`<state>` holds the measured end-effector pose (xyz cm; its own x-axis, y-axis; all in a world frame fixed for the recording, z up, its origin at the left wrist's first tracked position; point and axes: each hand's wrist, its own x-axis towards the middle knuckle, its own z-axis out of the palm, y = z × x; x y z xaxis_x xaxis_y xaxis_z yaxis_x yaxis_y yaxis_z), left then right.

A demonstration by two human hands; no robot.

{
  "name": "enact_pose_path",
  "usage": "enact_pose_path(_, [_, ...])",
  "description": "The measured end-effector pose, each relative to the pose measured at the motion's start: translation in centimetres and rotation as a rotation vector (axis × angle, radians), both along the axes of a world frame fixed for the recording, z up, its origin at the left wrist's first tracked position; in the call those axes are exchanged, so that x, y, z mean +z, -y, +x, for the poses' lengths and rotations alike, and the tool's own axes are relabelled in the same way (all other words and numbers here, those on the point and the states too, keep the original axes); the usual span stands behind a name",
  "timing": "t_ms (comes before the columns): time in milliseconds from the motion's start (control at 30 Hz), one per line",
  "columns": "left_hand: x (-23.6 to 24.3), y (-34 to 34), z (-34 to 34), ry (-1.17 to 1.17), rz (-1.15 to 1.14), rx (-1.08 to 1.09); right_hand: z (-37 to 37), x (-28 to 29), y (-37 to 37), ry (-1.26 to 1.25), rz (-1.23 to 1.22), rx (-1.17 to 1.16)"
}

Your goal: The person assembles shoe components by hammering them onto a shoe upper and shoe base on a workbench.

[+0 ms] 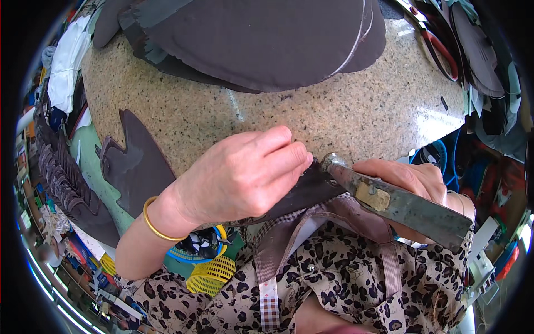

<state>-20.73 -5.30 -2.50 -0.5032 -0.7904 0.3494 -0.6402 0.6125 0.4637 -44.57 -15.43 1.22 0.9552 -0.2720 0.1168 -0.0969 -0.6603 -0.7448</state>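
My left hand (245, 175), with a gold bangle at the wrist, is closed above the near edge of a speckled stone slab (222, 122). Its fingertips are hidden. Under and beside it lies a dark brown sheet piece (306, 192), partly covered by the hand. My right hand (403, 178) grips a hammer (414, 209) with a long grey metal head and a wooden handle end showing in its side. The narrow face of the hammer is over the right part of the dark piece, close to the left fingertips. Most of the handle is hidden.
Large stacked dark brown sheets (261, 44) with a loose pale cord lie at the slab's far side. Red-handled scissors (439, 53) lie far right. A notched dark piece (136, 161) is at the left, beside bundled pleated pieces (67, 178). A yellow basket (211, 275) sits below.
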Motion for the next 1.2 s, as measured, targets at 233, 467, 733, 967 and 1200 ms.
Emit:
enact_pose_path(233, [0.0,-0.6,-0.4,-0.124,0.114,0.082,0.8,0.3,-1.1,-0.106,-0.117,-0.005])
enact_pose_path(467, [0.0,-1.8,-1.6,-0.122,0.021,0.237,2.5,0.5,-0.4,-0.079,-0.301,0.063])
enact_pose_path(733, [0.3,-2.8,-2.5,-0.154,0.077,0.340,3.3,0.5,-0.3,0.006,-0.469,0.009])
enact_pose_path(967, [0.1,-3.9,-2.2,-0.310,0.214,0.474,3.6,1.1,1.0,-0.114,-0.277,0.184])
enact_pose_path(1200, [-0.2,-4.6,-3.2,-0.117,0.062,0.545,4.3,1.3,0.8,-0.079,-0.328,0.238])
